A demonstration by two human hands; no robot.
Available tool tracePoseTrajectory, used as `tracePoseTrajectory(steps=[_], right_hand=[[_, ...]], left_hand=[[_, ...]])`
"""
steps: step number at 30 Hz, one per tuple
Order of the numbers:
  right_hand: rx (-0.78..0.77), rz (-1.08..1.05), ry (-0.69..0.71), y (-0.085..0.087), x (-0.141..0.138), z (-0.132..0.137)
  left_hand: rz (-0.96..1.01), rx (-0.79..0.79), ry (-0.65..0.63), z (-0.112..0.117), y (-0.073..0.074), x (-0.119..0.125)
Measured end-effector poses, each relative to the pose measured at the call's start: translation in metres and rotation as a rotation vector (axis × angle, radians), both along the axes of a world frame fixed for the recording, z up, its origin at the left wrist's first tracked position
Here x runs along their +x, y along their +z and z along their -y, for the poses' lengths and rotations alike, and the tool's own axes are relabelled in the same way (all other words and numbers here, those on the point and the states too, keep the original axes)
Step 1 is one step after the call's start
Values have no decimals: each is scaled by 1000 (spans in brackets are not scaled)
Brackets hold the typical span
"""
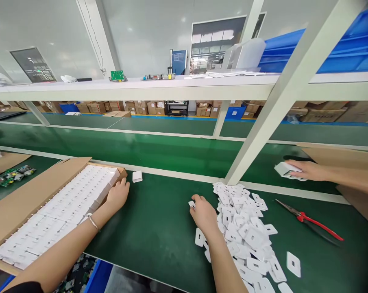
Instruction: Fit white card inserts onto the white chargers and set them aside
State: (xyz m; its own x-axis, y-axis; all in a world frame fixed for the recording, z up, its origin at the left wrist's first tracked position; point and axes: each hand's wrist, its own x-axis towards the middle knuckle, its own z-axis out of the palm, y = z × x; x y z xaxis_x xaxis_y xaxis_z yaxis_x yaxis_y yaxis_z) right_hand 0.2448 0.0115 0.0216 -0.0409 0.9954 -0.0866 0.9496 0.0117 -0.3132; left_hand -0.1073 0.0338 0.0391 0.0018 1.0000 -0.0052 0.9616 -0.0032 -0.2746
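Note:
My left hand (118,194) is at the far right corner of an open cardboard box (122,174), its fingers curled over the box's edge. Rows of white plastic housings (66,203) fill this box. Between the fingertips of my right hand (203,215) is a small white plastic plate (192,204), partly covered by the fingers. Just right of that hand spreads a heap of flat white plates with rectangular slots (243,228). A single white housing (137,176) stands on the green table between my hands, near the back rail.
Red-handled long-nose pliers (304,217) lie right of the heap. Another person's hand (312,170) holds white parts over the green conveyor belt (171,148). A slanted white post (263,134) rises behind the heap. Green circuit boards (14,175) lie at far left.

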Motion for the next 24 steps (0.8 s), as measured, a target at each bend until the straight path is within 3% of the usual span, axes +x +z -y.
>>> tracePoseTrajectory(steps=[7,11,18,24], right_hand=[[11,-32,-31,2,-1,-1],[14,-30,-51,2,0,-2],[64,11,-58,0,1,-2],[52,33,-61,-3,1,-2]], left_hand=[[33,140,-129,-2,5,32],[60,157,-122,-17,0,40],[115,113,-145,-40,-18,32],[148,135,-149,-33,-15,15]])
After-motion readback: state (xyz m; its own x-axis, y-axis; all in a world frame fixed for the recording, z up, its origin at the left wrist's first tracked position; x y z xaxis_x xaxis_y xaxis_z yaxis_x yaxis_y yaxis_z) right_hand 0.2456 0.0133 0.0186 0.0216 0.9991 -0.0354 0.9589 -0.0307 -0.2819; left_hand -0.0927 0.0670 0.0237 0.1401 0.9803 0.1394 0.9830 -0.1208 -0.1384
